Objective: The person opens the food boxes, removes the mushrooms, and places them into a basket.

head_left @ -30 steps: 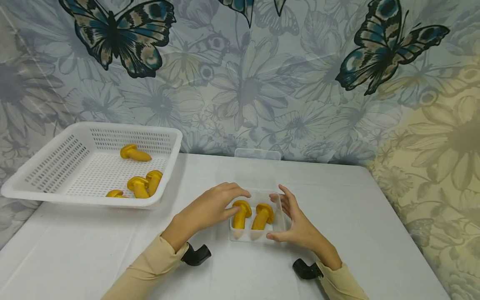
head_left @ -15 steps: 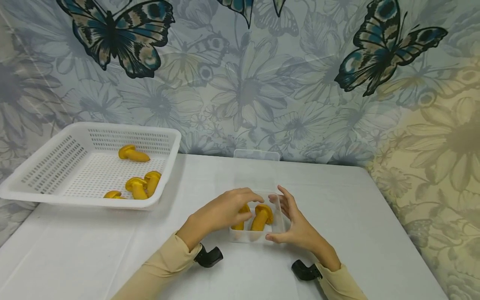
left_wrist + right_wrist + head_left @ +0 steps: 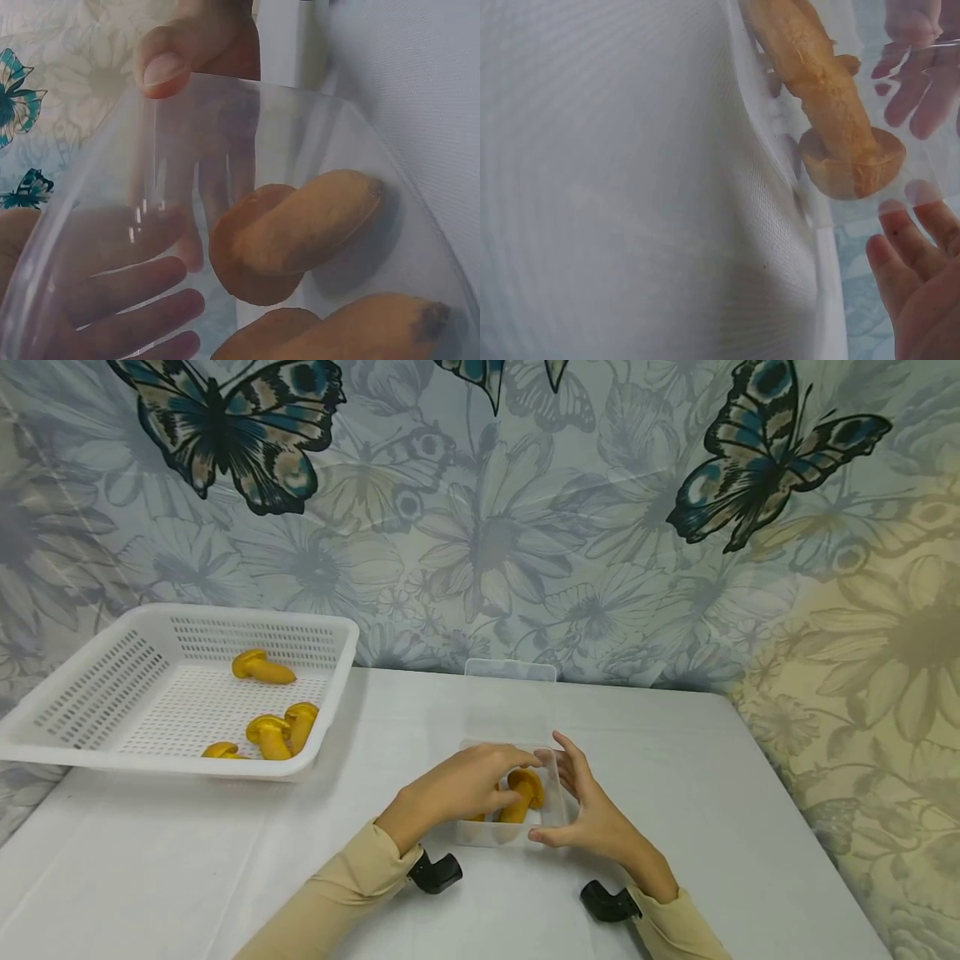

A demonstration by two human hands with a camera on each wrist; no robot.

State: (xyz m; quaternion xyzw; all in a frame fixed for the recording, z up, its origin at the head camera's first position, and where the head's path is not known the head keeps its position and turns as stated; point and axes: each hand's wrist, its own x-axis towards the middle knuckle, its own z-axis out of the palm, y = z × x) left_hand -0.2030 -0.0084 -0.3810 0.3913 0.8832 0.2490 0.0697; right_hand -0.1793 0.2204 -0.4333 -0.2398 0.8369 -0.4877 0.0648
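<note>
My right hand (image 3: 592,814) holds the clear box (image 3: 480,836) at its right end, thumb on the near wall and fingertips at the right wall. My left hand (image 3: 467,783) hangs over the box with fingers loose and apart, grasping nothing that I can see. On the box floor lie two yellow mushrooms: the right mushroom (image 3: 523,797), cap toward the table's far edge, and the left mushroom (image 3: 367,330), mostly under my left hand. The lid (image 3: 510,671) reaches the far edge of the table (image 3: 660,760); the white basket (image 3: 150,765), with more mushrooms (image 3: 272,672) in it, sits by the far left corner.

I judge each mushroom light, and cannot tell whether it is firm or spongy; the thick stem looks the best place to pinch, since the cap's rim could chip or bend. The box looks thin, slick and a little springy, so I would steady it by a corner, without squeezing. I find no brand, label or readable writing anywhere.
</note>
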